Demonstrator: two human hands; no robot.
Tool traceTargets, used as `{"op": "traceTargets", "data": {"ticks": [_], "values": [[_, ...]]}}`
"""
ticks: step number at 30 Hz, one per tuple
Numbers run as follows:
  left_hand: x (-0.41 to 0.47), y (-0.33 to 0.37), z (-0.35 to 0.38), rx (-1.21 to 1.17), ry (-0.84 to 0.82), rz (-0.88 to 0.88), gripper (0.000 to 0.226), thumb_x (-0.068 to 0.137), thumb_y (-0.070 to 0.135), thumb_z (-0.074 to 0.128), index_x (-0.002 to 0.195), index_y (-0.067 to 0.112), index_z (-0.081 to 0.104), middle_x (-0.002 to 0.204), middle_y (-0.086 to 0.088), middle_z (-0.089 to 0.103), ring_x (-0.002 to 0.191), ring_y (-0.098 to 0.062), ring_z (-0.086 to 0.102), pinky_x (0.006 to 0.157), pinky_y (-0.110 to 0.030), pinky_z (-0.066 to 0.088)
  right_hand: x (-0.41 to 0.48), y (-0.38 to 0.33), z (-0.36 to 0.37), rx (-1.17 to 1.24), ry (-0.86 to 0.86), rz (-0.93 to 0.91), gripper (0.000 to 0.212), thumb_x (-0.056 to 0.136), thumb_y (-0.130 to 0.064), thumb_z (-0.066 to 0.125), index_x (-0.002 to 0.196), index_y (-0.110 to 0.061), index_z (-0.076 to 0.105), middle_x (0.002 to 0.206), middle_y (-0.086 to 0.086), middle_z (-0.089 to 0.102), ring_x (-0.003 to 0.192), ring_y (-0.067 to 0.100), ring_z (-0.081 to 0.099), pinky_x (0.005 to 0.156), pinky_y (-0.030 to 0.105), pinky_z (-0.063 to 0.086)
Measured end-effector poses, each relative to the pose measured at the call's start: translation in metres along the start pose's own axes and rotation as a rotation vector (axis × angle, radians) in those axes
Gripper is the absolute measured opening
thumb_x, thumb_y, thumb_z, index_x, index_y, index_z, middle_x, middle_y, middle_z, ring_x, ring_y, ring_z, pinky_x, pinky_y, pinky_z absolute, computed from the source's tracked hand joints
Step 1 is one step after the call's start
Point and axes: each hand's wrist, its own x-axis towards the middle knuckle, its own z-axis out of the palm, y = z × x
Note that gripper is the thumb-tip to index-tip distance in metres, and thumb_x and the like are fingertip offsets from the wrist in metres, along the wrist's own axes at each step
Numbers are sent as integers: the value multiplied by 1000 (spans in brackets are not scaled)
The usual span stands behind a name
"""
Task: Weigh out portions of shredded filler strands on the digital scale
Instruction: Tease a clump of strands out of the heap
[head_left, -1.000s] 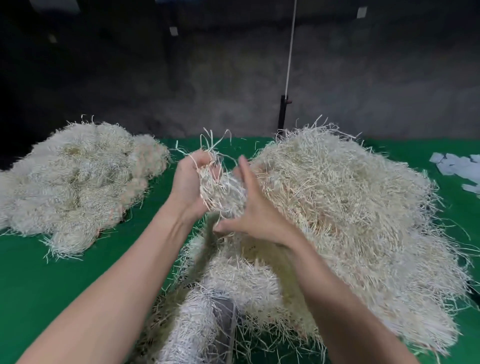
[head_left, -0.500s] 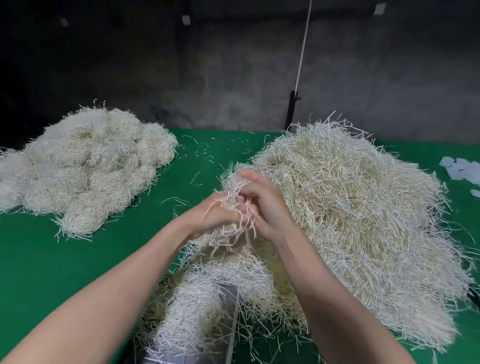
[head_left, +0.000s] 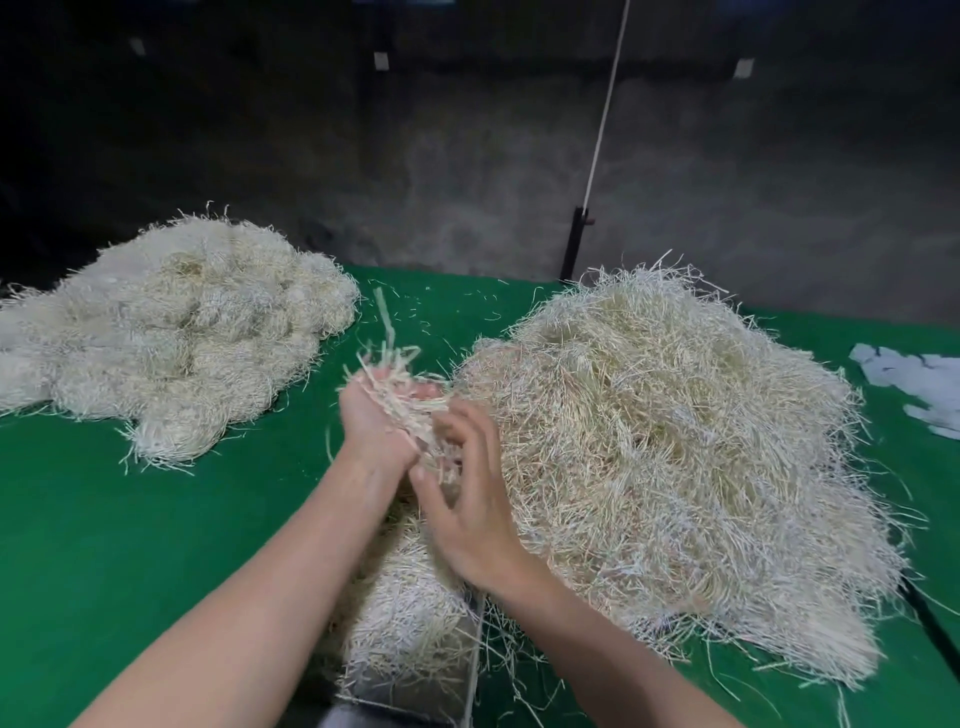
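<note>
The left hand (head_left: 376, 421) held a tuft of strands (head_left: 400, 384), fingers curled under it, above the green surface (head_left: 156, 545) between the small heap (head_left: 171, 332) and the big heap (head_left: 675, 457). The right hand (head_left: 470, 509) touched the tuft's lower end, its fingers spread wide and loosely bent. Below both hands a portion (head_left: 405, 613) of strands lay piled on the scale (head_left: 400, 712).

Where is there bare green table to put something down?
The widest bare patch of green cloth table lies near left, between the pale left heap of shredded strands and the left forearm. A narrower strip runs between the heaps, dotted with stray strands. Crowded: the big right heap, the piled portion in front.
</note>
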Motion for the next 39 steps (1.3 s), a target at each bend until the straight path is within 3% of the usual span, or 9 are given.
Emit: {"op": "traceTargets", "data": {"ticks": [5,8,13,17,19,22,27,34,39], "values": [[-28,30,-13,531,-190,7,24,99,22,39,89,10,58,76,-8,62,65,-21,62,65,-36,53,-2,-17,-3,295,-119,260,103,72,-12,76,134,-65,14,139,-32,20,122,-9,39,90,15,48],[-44,23,-22,570,-264,-144,18,93,10,43,104,2,55,85,-15,63,75,-26,65,70,-37,57,10,-23,-4,149,-222,277,95,71,-12,78,123,-69,22,130,-41,30,116,-23,35,83,-1,38],[-56,51,-62,542,-317,-406,25,83,17,48,105,3,49,105,-19,60,103,-31,58,100,-43,42,7,-16,-13,205,-44,635,54,84,3,60,121,-35,51,80,-9,66,54,7,57,52,24,48],[-60,67,-91,1036,-112,-193,16,85,5,57,100,2,60,103,-15,66,76,-22,68,66,-28,57,-4,-13,-16,198,-94,860,64,84,3,60,141,-11,35,106,10,60,38,2,50,39,14,40],[-59,72,-105,1397,29,148,18,86,3,59,99,14,63,104,-5,66,74,-10,62,58,-18,45,-11,-11,-10,154,-152,855,59,82,1,63,135,-13,41,107,5,57,45,1,57,47,16,48],[-59,76,-117,1393,-113,455,44,84,-6,54,105,32,58,110,15,60,93,5,54,70,-7,42,-20,-9,2,26,-317,811,54,82,-7,67,131,-8,45,113,9,58,68,12,64,68,30,57],[-52,64,-131,1605,-383,369,24,92,13,56,99,35,64,109,26,58,103,17,47,93,-11,30,-27,-3,15,-421,-485,601,62,81,-10,67,138,-18,43,144,4,37,130,20,37,111,32,28],[-49,50,-155,1900,-408,282,27,83,11,68,98,34,66,104,21,60,100,0,55,105,-34,39,-52,11,11,-572,-348,372,65,69,3,66,128,-22,53,129,-11,42,122,8,31,113,41,25],[-49,40,-167,2056,-355,259,27,86,18,64,110,32,65,121,16,60,121,-11,46,112,-38,20,-61,24,16,-774,-633,497,71,74,-18,69,139,-29,41,150,-3,25,141,23,14,117,48,10]]}}
